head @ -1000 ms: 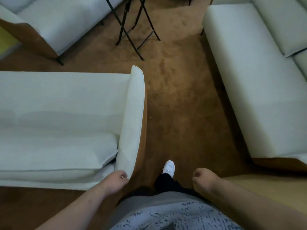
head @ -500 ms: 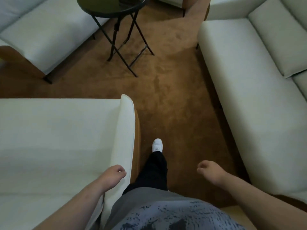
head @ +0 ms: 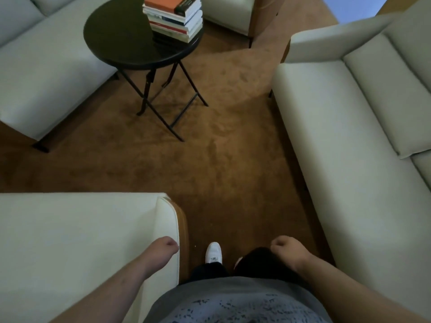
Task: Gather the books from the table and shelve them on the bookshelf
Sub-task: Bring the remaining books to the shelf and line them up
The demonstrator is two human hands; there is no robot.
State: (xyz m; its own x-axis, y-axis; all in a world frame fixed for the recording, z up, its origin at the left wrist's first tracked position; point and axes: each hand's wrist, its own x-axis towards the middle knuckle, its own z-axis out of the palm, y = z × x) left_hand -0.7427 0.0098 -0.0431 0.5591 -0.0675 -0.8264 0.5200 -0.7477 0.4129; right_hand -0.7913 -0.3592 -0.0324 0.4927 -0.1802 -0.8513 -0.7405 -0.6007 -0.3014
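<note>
A stack of several books (head: 173,18), an orange one on top, stands on the right half of a round black folding table (head: 116,36) at the top of the view. My left hand (head: 163,249) hangs low at the bottom, fingers curled shut, empty, beside the white sofa's arm. My right hand (head: 285,248) is also curled shut and empty, above my dark trouser leg. Both hands are far from the books. No bookshelf is in view.
White sofas surround me: one at the lower left (head: 81,241), a long one on the right (head: 349,136), one at the upper left (head: 42,66), a chair at the top (head: 229,15). Brown carpet (head: 221,159) runs between them toward the table.
The view has moved forward and tilted up: the table top and the book stack have come into sight. The sofa arm slid down the frame. Both hands stay curled and empty.
</note>
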